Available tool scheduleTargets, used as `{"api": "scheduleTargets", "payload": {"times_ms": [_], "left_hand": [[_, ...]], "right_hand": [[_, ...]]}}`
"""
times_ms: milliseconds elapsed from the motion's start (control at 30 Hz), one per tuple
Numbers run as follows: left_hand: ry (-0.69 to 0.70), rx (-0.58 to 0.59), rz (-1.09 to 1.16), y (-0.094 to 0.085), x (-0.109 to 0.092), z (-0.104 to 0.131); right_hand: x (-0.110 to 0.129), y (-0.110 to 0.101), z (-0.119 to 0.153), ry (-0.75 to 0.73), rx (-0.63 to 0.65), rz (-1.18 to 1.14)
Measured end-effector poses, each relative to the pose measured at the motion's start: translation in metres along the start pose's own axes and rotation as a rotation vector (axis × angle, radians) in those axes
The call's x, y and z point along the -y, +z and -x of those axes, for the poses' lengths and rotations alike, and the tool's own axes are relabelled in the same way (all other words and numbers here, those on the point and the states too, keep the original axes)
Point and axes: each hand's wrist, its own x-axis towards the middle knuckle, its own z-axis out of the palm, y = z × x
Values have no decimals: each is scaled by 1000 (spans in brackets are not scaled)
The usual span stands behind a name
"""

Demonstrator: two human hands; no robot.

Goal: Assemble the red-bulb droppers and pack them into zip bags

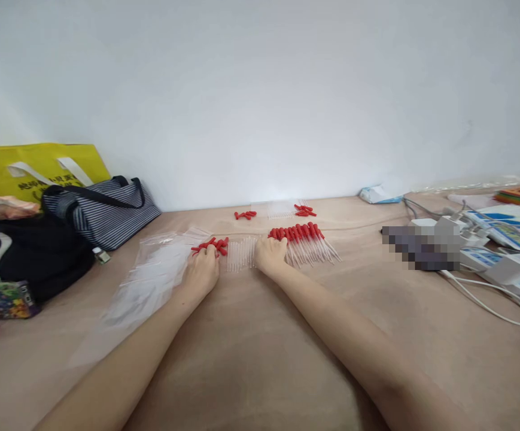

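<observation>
Close to the middle of the table, my left hand (202, 267) reaches into a small pile of red rubber bulbs (221, 243), its fingers curled and pinched on one of them. Between my hands lies a row of thin clear tubes (240, 254) on see-through plastic. My right hand (270, 254) rests with bent fingers at the right end of that row; what it grips is hidden. Touching distance to its right, several droppers (307, 242) lie side by side, each a clear tube with a red bulb on its far end.
Clear plastic sleeves (138, 281) lie left of my hands. More red bulbs (245, 215) and tubes (282, 209) sit by the wall. A striped bag (107, 212), black bag (30, 257) and yellow bag (71, 158) stand left. Chargers and a white cable (493, 290) crowd the right.
</observation>
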Motion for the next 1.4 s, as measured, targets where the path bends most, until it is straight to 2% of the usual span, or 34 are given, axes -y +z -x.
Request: {"api": "scheduleTargets", "payload": {"times_ms": [67,167,233,300,400,533,700,1033,1400], "left_hand": [[12,-82,36,-3,-7,3],[123,-221,215,-3,-22,11],[234,-219,383,0,-34,19],[333,-185,538,4,-44,27],[432,-187,687,6,-57,35],[516,-133,763,2,-63,38],[486,-74,774,1,-61,37],[429,-113,803,5,-57,37],[461,-99,818,5,-57,37]], "right_hand": [[-1,-5,4,-10,-22,4],[-14,-14,14,-69,-66,8],[-32,-18,23,-158,-95,-2],[-57,-18,34,-333,-162,-58],[-94,-16,53,-513,-243,-227],[-121,-15,71,-576,-247,-328],[-119,-15,74,-631,-214,-336],[-115,-12,77,-680,-236,-299],[-110,-13,77,-715,-208,-255]]}}
